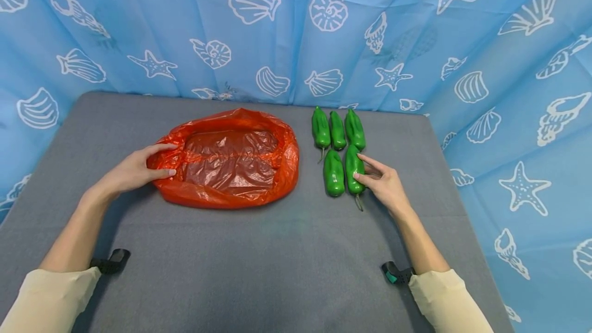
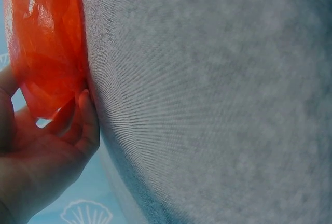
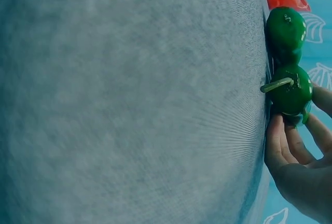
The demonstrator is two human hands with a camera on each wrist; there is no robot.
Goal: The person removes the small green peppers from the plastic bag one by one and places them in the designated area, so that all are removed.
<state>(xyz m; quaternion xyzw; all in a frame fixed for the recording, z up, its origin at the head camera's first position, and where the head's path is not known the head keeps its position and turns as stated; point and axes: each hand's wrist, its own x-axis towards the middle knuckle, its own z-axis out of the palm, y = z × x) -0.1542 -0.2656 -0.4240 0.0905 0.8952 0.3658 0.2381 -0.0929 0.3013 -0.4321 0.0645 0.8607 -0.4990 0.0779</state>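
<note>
A red plastic bag (image 1: 226, 199) lies on the table with its mouth spread wide. My left hand (image 1: 134, 168) grips its left end, thumb on the near side and fingers on the far side; the left wrist view shows fingers (image 2: 89, 115) curved about the bunched plastic (image 2: 49, 53). To the right, my right hand (image 1: 381, 181) holds a green pepper (image 1: 353, 168) with a stem, thumb and fingers against its right side and top. This pepper (image 3: 290, 92) still lies on the cloth. Beside it is another green pepper (image 1: 334, 173); its far side is hidden in the right wrist view.
Behind the held pepper lie three more green peppers (image 1: 336, 130) in a row. Grey cloth (image 1: 259, 261) covers the table. A blue curtain (image 1: 296, 40) with white shells and starfish hangs along the back and right edges.
</note>
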